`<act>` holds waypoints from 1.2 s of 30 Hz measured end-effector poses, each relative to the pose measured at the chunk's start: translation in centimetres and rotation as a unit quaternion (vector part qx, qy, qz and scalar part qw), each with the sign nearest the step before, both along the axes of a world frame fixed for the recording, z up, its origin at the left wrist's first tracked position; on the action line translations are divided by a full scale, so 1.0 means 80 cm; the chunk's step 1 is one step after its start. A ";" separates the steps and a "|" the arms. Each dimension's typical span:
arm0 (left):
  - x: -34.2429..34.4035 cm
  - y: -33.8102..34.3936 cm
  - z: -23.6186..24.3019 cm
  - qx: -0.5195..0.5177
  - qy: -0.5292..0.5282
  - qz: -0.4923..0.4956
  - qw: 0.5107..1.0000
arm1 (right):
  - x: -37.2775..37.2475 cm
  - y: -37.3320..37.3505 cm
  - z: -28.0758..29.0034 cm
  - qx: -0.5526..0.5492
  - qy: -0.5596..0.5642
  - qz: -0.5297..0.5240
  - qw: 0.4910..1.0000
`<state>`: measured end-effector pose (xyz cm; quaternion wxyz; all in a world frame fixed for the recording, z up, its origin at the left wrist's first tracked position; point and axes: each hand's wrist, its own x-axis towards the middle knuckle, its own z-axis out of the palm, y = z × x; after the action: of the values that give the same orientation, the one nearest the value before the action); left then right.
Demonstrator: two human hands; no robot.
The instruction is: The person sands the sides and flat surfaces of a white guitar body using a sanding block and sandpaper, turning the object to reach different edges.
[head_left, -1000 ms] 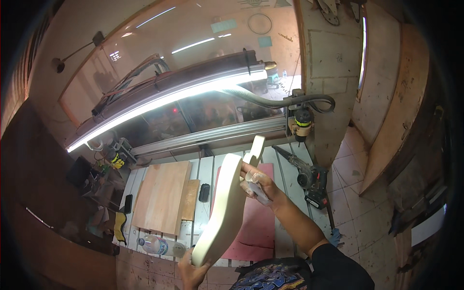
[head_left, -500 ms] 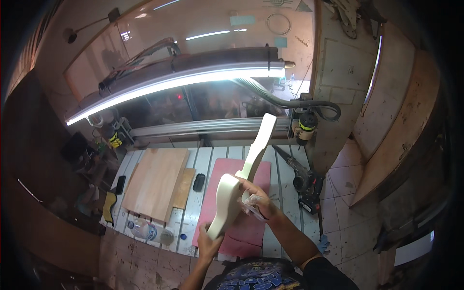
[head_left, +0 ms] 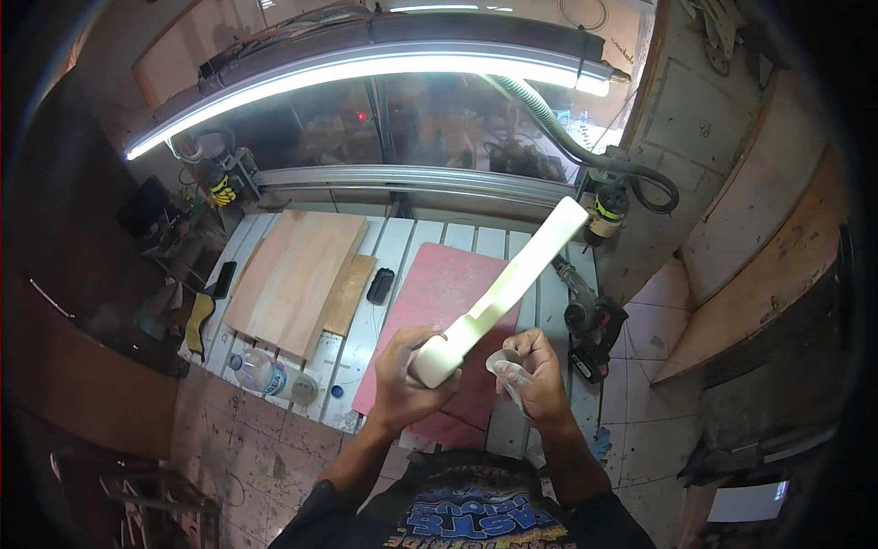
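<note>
A long cream-coloured piece, shaped like a guitar neck with a thicker, stepped end, slants up and to the right above the table. My left hand is closed around its thick near end, thumb and fingers on opposite sides. Just right of that end, apart from the piece, my right hand pinches a small pale curled sheet. Whitish dust or film shows at its fingers. Under both hands lies a pink mat.
Wooden boards, a black case, a plastic bottle and a blue cap are on the slatted table to the left. A cordless power tool lies at right. A bright tube light spans the back.
The piece has turned and tipped rightward, and my left hand has moved up to its thick end. My right hand has left the piece and drawn back with the sheet. The view has shifted.
</note>
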<state>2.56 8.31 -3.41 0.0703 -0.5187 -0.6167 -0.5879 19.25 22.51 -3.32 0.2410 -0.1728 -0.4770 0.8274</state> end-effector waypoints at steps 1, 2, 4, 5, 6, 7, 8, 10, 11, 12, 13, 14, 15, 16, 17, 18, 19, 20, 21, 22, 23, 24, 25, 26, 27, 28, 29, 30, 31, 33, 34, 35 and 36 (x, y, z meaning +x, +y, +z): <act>0.000 0.004 0.003 -0.004 0.005 -0.032 0.999 | 0.003 0.001 -0.003 0.003 -0.010 0.001 1.000; 0.001 0.007 0.002 -0.003 -0.001 -0.041 0.999 | 0.005 0.002 -0.004 0.004 -0.017 0.002 1.000; 0.005 0.015 -0.001 -0.002 -0.012 -0.060 0.998 | 0.018 0.011 0.006 -0.063 0.011 0.063 0.996; 0.007 0.015 -0.003 0.001 -0.012 -0.056 0.998 | 0.024 0.014 0.013 -0.099 0.025 0.093 0.990; 0.009 0.015 -0.004 0.002 -0.014 -0.053 0.998 | 0.026 0.015 0.018 -0.096 0.037 0.114 0.988; 0.009 0.013 -0.004 0.002 -0.016 -0.050 0.999 | 0.028 0.016 0.023 -0.094 0.048 0.134 0.985; 0.011 0.014 -0.006 0.003 -0.020 -0.049 0.999 | 0.031 0.017 0.028 -0.090 0.057 0.154 0.982; 0.010 0.015 -0.006 0.010 -0.017 -0.049 0.999 | 0.038 0.013 0.043 -0.021 0.022 0.126 0.992; 0.009 0.015 -0.006 0.012 -0.014 -0.048 0.999 | 0.038 0.011 0.047 0.013 0.006 0.114 0.993; 0.009 0.014 -0.008 0.011 -0.020 -0.050 0.998 | 0.034 0.010 0.047 0.074 0.031 0.070 0.994; 0.009 0.013 -0.009 0.010 -0.025 -0.051 0.998 | 0.029 0.007 0.048 0.134 0.056 0.025 0.989; 0.008 0.011 -0.010 0.008 -0.031 -0.051 0.998 | 0.023 0.005 0.048 0.193 0.082 -0.017 0.978; 0.007 0.008 -0.011 0.005 -0.026 -0.051 0.998 | 0.020 0.004 0.057 0.300 0.061 -0.037 0.951; 0.006 0.005 -0.012 0.001 -0.022 -0.050 0.998 | 0.019 0.001 0.073 0.402 0.040 -0.055 0.913; 0.007 0.005 -0.013 -0.001 -0.020 -0.053 0.998 | 0.019 0.000 0.083 0.502 0.017 -0.075 0.862; 0.008 0.006 -0.013 0.004 -0.026 -0.059 0.998 | 0.017 -0.003 0.083 0.528 0.024 -0.063 0.847; 0.009 0.006 -0.014 0.008 -0.031 -0.064 0.997 | 0.015 -0.007 0.083 0.552 0.033 -0.050 0.832; 0.011 0.007 -0.015 0.013 -0.038 -0.070 0.997 | 0.014 -0.010 0.082 0.577 0.039 -0.037 0.815; 0.013 0.008 -0.015 0.018 -0.044 -0.072 0.996 | 0.010 -0.011 0.081 0.601 0.048 -0.011 0.798; 0.017 0.009 -0.016 0.022 -0.050 -0.074 0.996 | 0.004 -0.013 0.079 0.621 0.045 -0.018 0.782; 0.019 0.008 -0.016 0.025 -0.055 -0.076 0.995 | -0.004 -0.017 0.074 0.640 0.043 -0.025 0.767; 0.023 0.005 -0.012 0.012 -0.056 -0.070 0.996 | -0.011 -0.020 0.072 0.658 0.040 -0.032 0.751; 0.026 0.002 -0.005 0.000 -0.057 -0.065 0.996 | -0.021 -0.021 0.075 0.658 0.041 -0.023 0.751; 0.027 -0.001 -0.002 -0.013 -0.057 -0.058 0.997 | -0.020 -0.021 0.076 0.670 0.041 -0.018 0.741; 0.023 -0.002 -0.008 0.005 -0.063 -0.062 0.996 | -0.017 -0.022 0.076 0.682 0.041 -0.013 0.730; 0.017 -0.001 -0.018 0.023 -0.069 -0.067 0.995 | -0.013 -0.023 0.077 0.694 0.042 -0.008 0.719; 0.013 0.002 -0.022 0.043 -0.075 -0.073 0.994 | -0.008 -0.025 0.077 0.710 0.032 -0.010 0.703; 0.012 0.006 -0.022 0.047 -0.065 -0.071 0.994 | -0.001 -0.028 0.078 0.727 0.022 -0.013 0.686; 0.011 0.010 -0.020 0.051 -0.054 -0.069 0.995 | 0.003 -0.030 0.080 0.743 0.012 -0.015 0.669; 0.018 0.007 -0.012 0.016 -0.037 -0.035 0.999 | -0.015 -0.027 0.099 0.734 -0.002 -0.002 0.679; 0.016 0.005 -0.014 0.011 -0.043 -0.029 0.999 | -0.024 -0.026 0.104 0.730 -0.006 0.004 0.684; 0.013 0.006 -0.014 0.011 -0.048 -0.024 0.999 | -0.028 -0.026 0.106 0.717 -0.005 0.015 0.697; 0.010 0.006 -0.015 0.010 -0.053 -0.018 0.998 | -0.021 -0.027 0.104 0.722 -0.009 0.012 0.692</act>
<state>3.38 8.76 -4.58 0.0326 -0.4972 -0.6045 -0.6215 17.55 20.32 4.98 0.2767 0.0527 -0.9317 0.2292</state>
